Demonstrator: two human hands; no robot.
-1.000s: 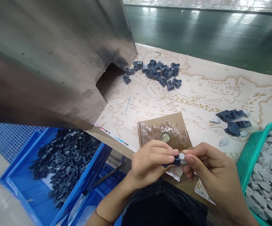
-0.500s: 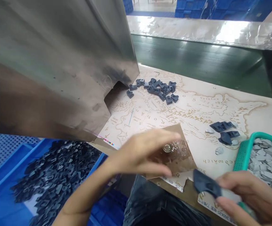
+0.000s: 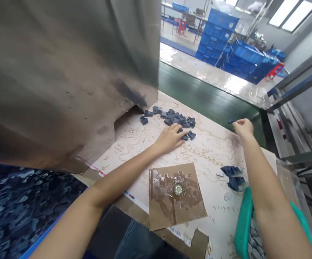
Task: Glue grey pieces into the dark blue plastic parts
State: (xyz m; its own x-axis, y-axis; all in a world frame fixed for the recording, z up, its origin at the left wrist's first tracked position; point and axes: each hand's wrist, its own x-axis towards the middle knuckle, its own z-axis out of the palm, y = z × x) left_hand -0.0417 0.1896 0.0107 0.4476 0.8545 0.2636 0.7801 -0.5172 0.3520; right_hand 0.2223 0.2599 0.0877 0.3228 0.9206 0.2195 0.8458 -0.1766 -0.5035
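My left hand [image 3: 170, 138] reaches to the near edge of a cluster of small dark blue plastic pieces [image 3: 176, 117] on the map-printed sheet [image 3: 201, 151]. Its thumb and fingers close around one of those pieces, partly hidden by the fingertips. Out over the green conveyor belt [image 3: 207, 97], my right hand [image 3: 243, 127] pinches another dark plastic piece [image 3: 230, 121] by its end. Below my left forearm lies a square of brown cardboard [image 3: 161, 205], wet and glossy, with a round metal disc [image 3: 178, 189] at its middle.
Several dark pieces [image 3: 233, 176] lie in a group with pale bits near a green basket [image 3: 239, 230] of grey parts. A large metal panel [image 3: 64, 79] blocks the left side. Below it is a blue bin of dark parts [image 3: 23, 212]. Blue crates [image 3: 215, 32] stand beyond the belt.
My right hand has carried its dark piece from the table's near edge out to the belt. My left hand has moved from above the cardboard to the cluster. The view has tilted up.
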